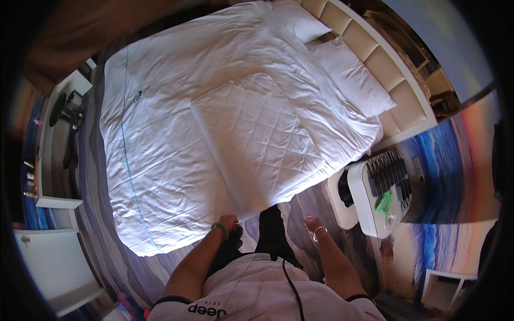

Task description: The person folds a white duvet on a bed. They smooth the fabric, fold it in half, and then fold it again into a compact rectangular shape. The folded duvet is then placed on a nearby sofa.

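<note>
A white duvet with a thin blue line near its left end covers a large bed. On it lies a quilted white bed pad, partly folded over on its left side. My left hand, below a green bangle, is at the near edge of the duvet; its fingers are curled, and whether they grip the fabric is hard to tell. My right hand, with a pale bracelet at the wrist, hangs over the carpet beside the bed, fingers loosely bent and holding nothing visible. Two white pillows lie by the headboard.
A padded beige headboard borders the bed at upper right. To my right stands a white bedside table with dark items, a green packet and a clear glass. A shelf unit and dark stool-like objects are at left.
</note>
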The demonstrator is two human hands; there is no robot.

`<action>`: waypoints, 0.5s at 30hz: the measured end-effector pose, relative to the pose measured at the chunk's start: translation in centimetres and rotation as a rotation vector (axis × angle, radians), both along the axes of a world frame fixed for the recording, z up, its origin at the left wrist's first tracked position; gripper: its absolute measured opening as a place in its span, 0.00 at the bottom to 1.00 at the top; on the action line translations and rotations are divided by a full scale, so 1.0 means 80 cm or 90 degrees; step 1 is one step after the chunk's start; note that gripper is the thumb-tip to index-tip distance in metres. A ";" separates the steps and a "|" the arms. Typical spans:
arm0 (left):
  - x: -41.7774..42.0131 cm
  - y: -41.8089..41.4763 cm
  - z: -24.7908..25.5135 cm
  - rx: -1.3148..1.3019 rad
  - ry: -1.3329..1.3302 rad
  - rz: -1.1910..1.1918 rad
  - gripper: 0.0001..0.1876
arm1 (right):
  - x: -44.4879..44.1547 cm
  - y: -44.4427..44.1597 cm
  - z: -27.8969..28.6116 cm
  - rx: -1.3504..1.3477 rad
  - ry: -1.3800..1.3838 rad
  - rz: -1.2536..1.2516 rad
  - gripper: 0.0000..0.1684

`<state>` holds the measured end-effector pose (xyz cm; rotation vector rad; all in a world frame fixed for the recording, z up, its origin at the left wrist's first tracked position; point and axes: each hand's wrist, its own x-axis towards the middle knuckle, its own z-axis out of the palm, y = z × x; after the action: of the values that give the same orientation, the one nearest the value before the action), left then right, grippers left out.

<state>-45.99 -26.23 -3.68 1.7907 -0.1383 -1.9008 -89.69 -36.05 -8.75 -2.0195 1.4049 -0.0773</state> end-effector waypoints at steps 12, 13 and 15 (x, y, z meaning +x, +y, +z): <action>-0.084 -0.136 -0.046 0.140 -0.512 0.094 0.41 | 0.095 -0.317 -0.040 0.290 -0.345 -0.773 0.44; -0.087 -0.149 -0.047 0.162 -0.506 0.109 0.43 | 0.096 -0.326 -0.044 0.328 -0.413 -0.786 0.43; -0.090 -0.166 -0.051 0.210 -0.516 0.160 0.46 | 0.097 -0.336 -0.046 0.352 -0.521 -0.868 0.42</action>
<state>-53.17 -39.55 -7.73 2.5698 0.1232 -0.9766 -81.92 -62.95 -12.40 -0.2271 1.6574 -0.8613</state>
